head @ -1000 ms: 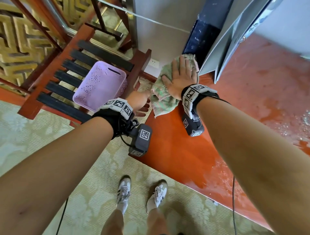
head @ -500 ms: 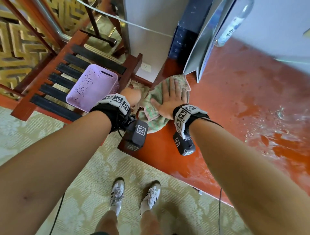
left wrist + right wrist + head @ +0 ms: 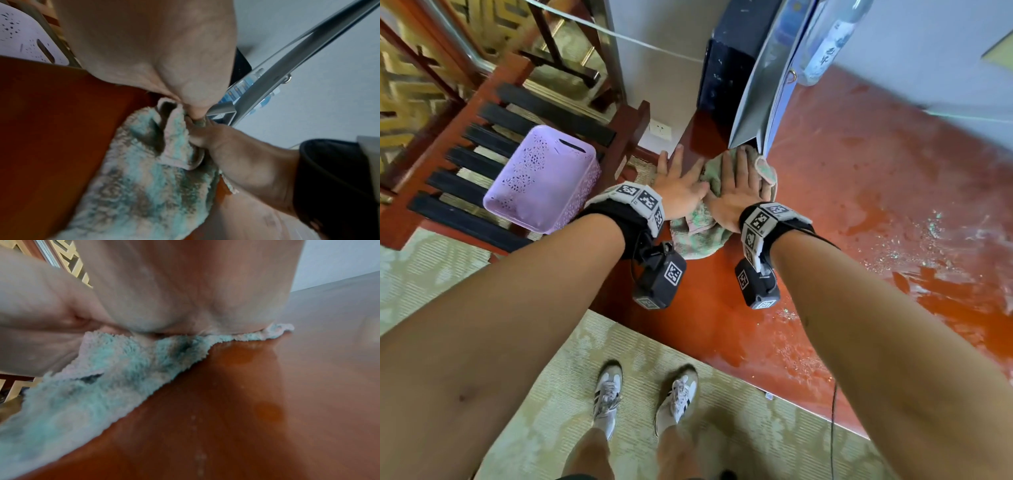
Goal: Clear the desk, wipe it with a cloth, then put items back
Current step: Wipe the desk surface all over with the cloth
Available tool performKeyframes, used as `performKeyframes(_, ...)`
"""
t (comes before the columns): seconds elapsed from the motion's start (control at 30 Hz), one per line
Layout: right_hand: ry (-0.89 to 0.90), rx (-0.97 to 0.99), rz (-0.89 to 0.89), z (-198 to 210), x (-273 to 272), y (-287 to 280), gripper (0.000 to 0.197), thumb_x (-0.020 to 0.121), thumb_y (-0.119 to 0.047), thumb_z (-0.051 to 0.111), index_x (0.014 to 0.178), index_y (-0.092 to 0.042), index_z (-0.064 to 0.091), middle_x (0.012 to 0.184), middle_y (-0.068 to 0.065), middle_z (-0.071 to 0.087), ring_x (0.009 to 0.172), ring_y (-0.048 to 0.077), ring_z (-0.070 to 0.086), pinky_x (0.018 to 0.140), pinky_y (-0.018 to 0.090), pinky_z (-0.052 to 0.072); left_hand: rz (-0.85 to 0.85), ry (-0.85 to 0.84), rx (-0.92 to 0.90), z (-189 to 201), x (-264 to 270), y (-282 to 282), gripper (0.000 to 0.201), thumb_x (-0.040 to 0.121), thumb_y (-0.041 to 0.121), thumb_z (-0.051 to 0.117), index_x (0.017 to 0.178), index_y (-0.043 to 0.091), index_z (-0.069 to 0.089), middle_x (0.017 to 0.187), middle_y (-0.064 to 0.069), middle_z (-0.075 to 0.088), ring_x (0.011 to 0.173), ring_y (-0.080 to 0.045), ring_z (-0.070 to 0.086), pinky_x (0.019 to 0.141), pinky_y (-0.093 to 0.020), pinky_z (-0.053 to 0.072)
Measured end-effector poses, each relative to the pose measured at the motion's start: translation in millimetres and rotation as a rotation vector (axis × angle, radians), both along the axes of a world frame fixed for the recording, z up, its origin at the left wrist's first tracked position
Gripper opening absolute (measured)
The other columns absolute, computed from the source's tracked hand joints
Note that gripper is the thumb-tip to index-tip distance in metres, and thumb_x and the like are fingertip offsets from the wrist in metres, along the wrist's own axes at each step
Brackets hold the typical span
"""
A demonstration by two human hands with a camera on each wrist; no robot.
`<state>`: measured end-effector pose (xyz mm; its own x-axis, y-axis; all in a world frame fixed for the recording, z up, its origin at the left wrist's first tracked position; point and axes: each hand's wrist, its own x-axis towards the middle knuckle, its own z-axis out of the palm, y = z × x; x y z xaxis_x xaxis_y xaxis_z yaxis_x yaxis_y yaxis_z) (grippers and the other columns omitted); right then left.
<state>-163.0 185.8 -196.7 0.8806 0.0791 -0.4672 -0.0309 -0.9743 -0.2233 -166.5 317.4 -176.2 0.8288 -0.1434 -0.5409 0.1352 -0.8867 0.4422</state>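
Glossy red-brown tabletop (image 3: 859, 212), wet and speckled right of the cloth (image 3: 698, 236). Both hands flat on cloth at the left edge: left hand (image 3: 681, 190), right hand (image 3: 736, 192), fingers straight. Beyond the edge: purple basket (image 3: 541, 181), patterned carpet (image 3: 640, 383).

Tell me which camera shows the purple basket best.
The head view: the purple basket shows whole, resting on the slatted wooden chair left of the desk. The left wrist view catches only a pale corner with its handle slot. The right wrist view does not show it.
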Motion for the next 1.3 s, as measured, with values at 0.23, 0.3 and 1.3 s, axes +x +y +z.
performKeyframes(0.23, 0.001, 0.014, -0.011, 1, 4, 0, 0.073, 0.097, -0.049, 0.028, 0.154, -0.026, -0.011, 0.16, -0.005, -0.023, 0.147, 0.017, -0.021, 0.115, 0.042, -0.017, 0.08, 0.027, 0.056, -2, -2, -12, 0.056, 0.101, 0.048, 0.024, 0.151, 0.04, 0.001, 0.157, 0.007, -0.023, 0.144, -0.021, -0.024, 0.116, -0.044, -0.006)
performKeyframes(0.3, -0.017, 0.031, 0.003, 1, 1, -3, 0.076, 0.096, -0.055, 0.029, 0.155, -0.027, -0.009, 0.16, -0.005, -0.022, 0.147, 0.016, -0.02, 0.115, 0.042, -0.017, 0.087, 0.043, 0.015, 0, -1, -9, 0.057, 0.1, 0.05, 0.025, 0.151, 0.041, 0.003, 0.158, 0.007, -0.021, 0.144, -0.021, -0.023, 0.116, -0.044, -0.005)
performKeyframes(1.3, 0.061, -0.062, -0.072, 9, -32, -57, 0.108, 0.075, -0.086, 0.036, 0.152, -0.032, -0.016, 0.157, -0.004, -0.031, 0.144, 0.017, -0.028, 0.117, 0.05, -0.015, -0.161, -0.151, 0.144, -16, -9, -28, 0.06, 0.098, 0.05, 0.024, 0.152, 0.036, 0.0, 0.159, 0.006, -0.019, 0.144, -0.015, -0.022, 0.115, -0.048, -0.013)
